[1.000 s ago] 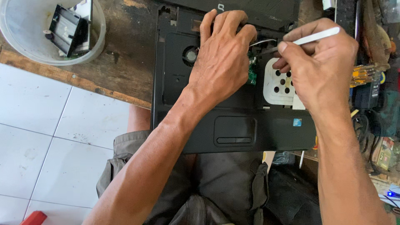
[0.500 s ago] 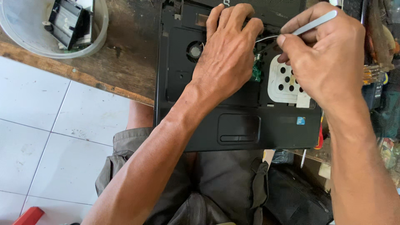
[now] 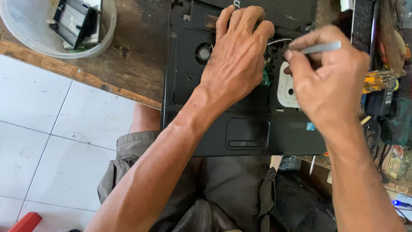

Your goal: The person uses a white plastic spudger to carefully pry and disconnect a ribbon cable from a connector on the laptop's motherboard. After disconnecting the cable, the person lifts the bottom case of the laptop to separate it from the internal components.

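Laptop base (image 3: 240, 133), black and stripped of its keyboard, lying on the table (image 3: 133, 64) with its front edge overhanging the person's lap. Left hand (image 3: 236, 60) rests palm down on the middle of the laptop base, fingers curled over the rear edge of the opening, gripping nothing. Right hand (image 3: 330, 81) is closed around a slim grey tool (image 3: 322, 47), pinched between thumb and fingers; the tool's tip lies just right of the left hand's fingertips, above a white perforated panel (image 3: 285, 86) set in the right part of the laptop base. A thin white wire (image 3: 279, 41) arcs between the two hands. Round fan opening (image 3: 204, 52) lies just left of the left hand. Touchpad (image 3: 248, 134) sits near the front edge. White bowl (image 3: 60, 47), well left of the laptop base, holds a black boxy part (image 3: 77, 19). Against the earlier frame, the right hand has moved lower over the white panel, covering more of it; the left hand keeps its place
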